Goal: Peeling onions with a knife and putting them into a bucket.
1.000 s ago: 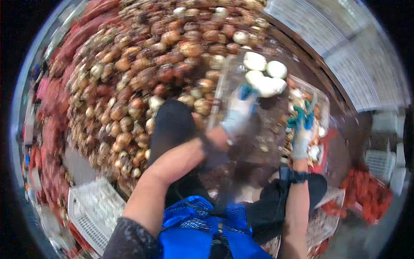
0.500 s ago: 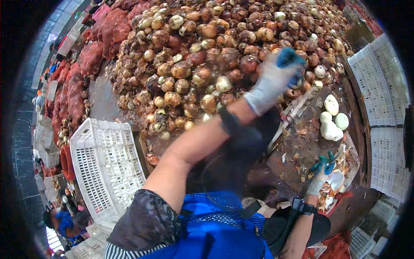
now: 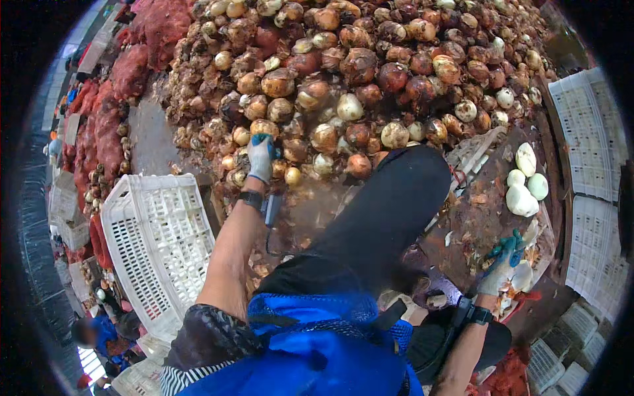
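"Onions (image 3: 343,105): state their location relative to the hands."
"Unpeeled units form a broad heap ahead of both hands. Its near edge meets the left hand (image 3: 260,160). Four peeled onions (image 3: 522,200) rest in a cluster just beyond the right hand (image 3: 505,256)."

"Specify the state of the left hand."
"Gloved, with teal fingertips curled at the near edge of the heap. A brown-skinned onion (image 3: 265,128) sits directly at the fingertips. Whether the fingers are closed on it cannot be told."

"And the right hand?"
"Gloved likewise, teal fingers bent, positioned over onion scraps (image 3: 506,298). A white onion piece (image 3: 522,276) lies just beside it, on its right. Whether the fingers grip anything cannot be told. The two hands are well apart."

"List the items between the hands."
"One bent knee in black trousers (image 3: 389,204). A grey device (image 3: 272,210) is positioned immediately right of the left wrist."

"List the outer items."
"Left of the left hand: a white perforated crate (image 3: 155,244), tilted; farther out, red mesh sacks (image 3: 111,125). Right of the right hand: white crates (image 3: 594,244) along the side. Nearer the body than both hands: a blue garment (image 3: 310,363)."
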`<act>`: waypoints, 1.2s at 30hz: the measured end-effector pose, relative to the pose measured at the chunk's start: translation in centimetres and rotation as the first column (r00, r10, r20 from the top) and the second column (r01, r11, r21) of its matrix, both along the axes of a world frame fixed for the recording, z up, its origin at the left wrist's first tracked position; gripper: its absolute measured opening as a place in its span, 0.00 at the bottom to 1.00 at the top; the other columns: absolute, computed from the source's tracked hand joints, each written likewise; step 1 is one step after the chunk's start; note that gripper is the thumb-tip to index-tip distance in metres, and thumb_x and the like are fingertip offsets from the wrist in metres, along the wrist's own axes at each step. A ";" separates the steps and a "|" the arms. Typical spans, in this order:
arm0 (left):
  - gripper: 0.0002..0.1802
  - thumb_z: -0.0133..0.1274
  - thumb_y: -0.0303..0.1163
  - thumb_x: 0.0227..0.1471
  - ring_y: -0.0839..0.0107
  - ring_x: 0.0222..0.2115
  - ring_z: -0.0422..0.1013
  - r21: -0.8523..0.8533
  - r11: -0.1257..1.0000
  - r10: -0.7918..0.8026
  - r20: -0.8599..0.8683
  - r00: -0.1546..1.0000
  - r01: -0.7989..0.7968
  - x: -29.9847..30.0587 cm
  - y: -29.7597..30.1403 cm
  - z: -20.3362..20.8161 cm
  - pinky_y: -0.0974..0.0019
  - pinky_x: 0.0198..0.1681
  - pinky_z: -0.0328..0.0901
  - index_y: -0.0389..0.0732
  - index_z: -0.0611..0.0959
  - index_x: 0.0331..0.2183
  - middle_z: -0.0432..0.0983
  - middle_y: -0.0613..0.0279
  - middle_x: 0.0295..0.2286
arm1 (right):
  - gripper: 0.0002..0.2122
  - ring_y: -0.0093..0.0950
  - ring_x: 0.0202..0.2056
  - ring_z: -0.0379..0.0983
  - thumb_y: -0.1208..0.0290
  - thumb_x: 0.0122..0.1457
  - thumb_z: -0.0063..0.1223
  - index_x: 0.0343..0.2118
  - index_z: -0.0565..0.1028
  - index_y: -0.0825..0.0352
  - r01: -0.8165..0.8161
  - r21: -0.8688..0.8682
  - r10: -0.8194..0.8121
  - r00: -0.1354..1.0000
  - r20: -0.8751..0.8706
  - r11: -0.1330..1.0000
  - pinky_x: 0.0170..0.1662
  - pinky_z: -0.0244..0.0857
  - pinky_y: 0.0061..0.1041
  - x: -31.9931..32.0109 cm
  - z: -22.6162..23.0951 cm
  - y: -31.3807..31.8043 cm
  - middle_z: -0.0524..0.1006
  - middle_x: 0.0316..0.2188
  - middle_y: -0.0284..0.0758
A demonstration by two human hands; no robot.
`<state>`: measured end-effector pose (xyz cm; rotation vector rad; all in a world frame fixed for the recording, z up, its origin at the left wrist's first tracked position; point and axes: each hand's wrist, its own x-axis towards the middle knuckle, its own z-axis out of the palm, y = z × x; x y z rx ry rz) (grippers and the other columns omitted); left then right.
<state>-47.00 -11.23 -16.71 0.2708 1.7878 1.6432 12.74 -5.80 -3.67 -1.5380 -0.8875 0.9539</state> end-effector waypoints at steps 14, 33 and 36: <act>0.28 0.59 0.38 0.41 0.50 0.51 0.59 -0.550 0.747 -0.655 -0.704 0.273 0.375 10.3 13.3 -1.5 0.55 0.54 0.57 0.50 0.73 0.48 0.63 0.57 0.53 | 0.14 0.14 0.14 0.58 0.68 0.61 0.47 0.48 0.67 0.64 0.081 -0.077 -0.082 0.997 -0.008 0.994 0.15 0.53 0.14 -0.2 0.4 0.4 0.67 0.20 0.25; 0.59 0.65 0.55 0.29 0.39 0.54 0.55 -0.861 0.338 -0.940 -0.327 0.096 0.381 9.5 19.6 -2.7 0.51 0.55 0.57 0.38 0.56 0.58 0.52 0.36 0.55 | 0.15 0.13 0.14 0.57 0.69 0.62 0.45 0.50 0.65 0.67 0.108 -0.106 -0.104 0.994 0.041 0.988 0.14 0.52 0.14 -0.9 0.7 0.3 0.66 0.19 0.26; 0.61 0.66 0.56 0.27 0.42 0.52 0.59 -0.836 0.289 -0.957 -0.240 0.162 0.467 8.6 18.7 -3.2 0.54 0.52 0.61 0.39 0.56 0.58 0.52 0.35 0.55 | 0.15 0.13 0.15 0.57 0.69 0.61 0.46 0.50 0.65 0.66 0.096 -0.101 -0.092 0.995 0.045 0.990 0.14 0.52 0.14 -1.1 0.5 0.3 0.66 0.20 0.26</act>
